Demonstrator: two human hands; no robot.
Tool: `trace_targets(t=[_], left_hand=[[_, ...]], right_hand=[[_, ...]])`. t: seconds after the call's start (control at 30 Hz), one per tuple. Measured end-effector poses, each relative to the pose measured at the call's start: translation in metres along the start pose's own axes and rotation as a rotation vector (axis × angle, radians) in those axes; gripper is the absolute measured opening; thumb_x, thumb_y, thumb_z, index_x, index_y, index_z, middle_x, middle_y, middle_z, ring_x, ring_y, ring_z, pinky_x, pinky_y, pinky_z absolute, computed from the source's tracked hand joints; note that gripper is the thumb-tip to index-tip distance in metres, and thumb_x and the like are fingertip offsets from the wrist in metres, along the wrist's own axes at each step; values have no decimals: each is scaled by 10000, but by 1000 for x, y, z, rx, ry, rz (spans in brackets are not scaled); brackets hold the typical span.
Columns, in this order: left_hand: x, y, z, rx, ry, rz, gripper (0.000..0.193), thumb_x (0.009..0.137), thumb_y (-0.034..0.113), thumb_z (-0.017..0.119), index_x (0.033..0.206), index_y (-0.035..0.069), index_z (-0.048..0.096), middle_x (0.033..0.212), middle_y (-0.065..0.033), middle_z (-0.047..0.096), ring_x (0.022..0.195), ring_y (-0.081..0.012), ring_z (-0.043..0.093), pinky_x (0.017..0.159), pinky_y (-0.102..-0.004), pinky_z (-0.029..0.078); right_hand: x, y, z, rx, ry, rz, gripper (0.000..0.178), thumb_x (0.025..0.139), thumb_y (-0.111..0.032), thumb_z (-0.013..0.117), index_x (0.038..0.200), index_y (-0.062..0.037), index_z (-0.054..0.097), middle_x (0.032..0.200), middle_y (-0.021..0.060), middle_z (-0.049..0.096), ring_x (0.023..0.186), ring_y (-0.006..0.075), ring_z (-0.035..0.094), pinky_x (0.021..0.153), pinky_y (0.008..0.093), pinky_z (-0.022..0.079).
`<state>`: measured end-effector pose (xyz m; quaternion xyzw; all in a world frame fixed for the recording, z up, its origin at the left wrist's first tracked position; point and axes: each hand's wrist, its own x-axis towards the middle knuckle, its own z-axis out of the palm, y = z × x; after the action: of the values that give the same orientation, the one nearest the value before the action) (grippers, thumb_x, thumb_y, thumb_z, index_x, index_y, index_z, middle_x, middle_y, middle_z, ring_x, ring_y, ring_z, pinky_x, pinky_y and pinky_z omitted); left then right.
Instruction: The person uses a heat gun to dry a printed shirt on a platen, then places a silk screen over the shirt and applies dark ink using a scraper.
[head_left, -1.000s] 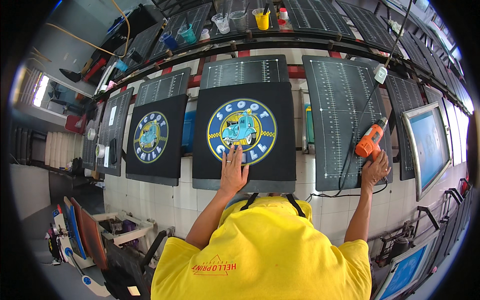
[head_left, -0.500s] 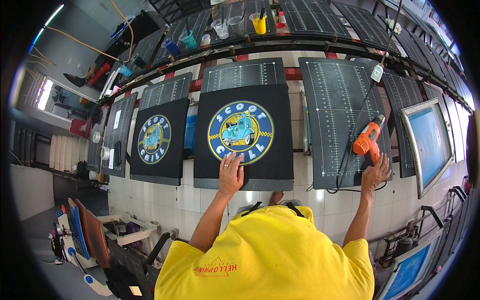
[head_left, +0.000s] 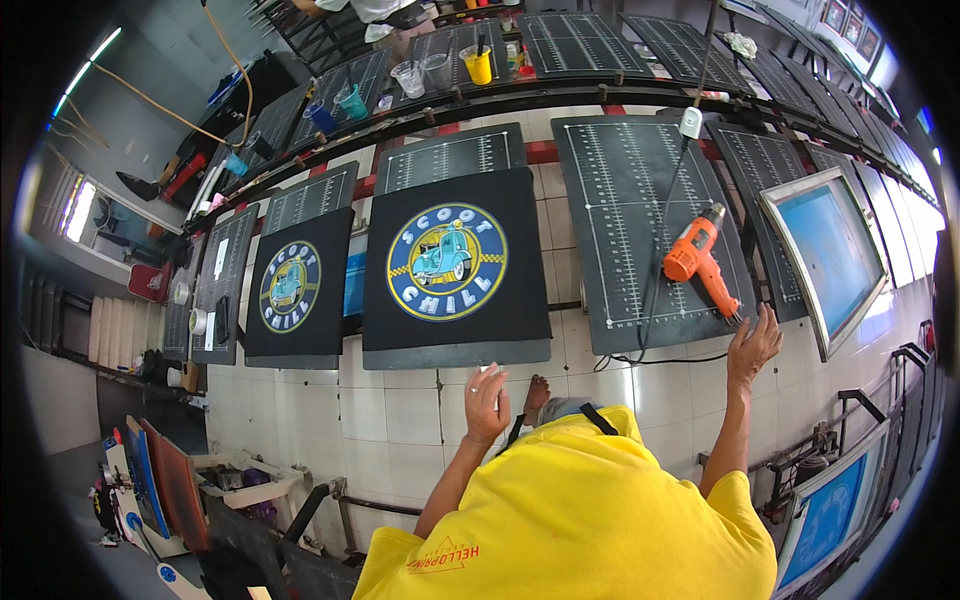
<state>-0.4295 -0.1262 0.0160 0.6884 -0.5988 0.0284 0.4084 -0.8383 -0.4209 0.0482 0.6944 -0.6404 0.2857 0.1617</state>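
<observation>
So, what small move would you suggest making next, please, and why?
I'd probably bring the right hand onto the handle of the orange heat gun: it lies on the dark board with its handle end close to that hand, while the left hand is off the printed black cloth.

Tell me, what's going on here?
A person in a yellow shirt stands at dark boards. Their left hand is off the scooter-printed black fabric, just in front of its board. Their right hand is by the handle end of an orange heat gun lying on the next board to the right; contact is unclear.
</observation>
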Motion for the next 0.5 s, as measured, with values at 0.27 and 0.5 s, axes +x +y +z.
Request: trace_targets(t=[0.27,0.5], left_hand=[[-38,72,54,-357,-291,-221,294,922,71,581,1211,24,610,991,-108,720,993,-321,658,909,-414,502],[3,118,91,-490,-489,-134,282,959,133,564,1227,69,627,950,-96,735,897,-307,693,818,-394,536]], right_hand=[[0,66,-60,95,49,55,344,974,-174,576,1295,-49,586,1340,132,576,1286,311,505,1109,509,310],[6,132,-63,241,123,159,298,979,-131,559,1235,11,613,1224,193,627,1163,374,574,977,476,446]])
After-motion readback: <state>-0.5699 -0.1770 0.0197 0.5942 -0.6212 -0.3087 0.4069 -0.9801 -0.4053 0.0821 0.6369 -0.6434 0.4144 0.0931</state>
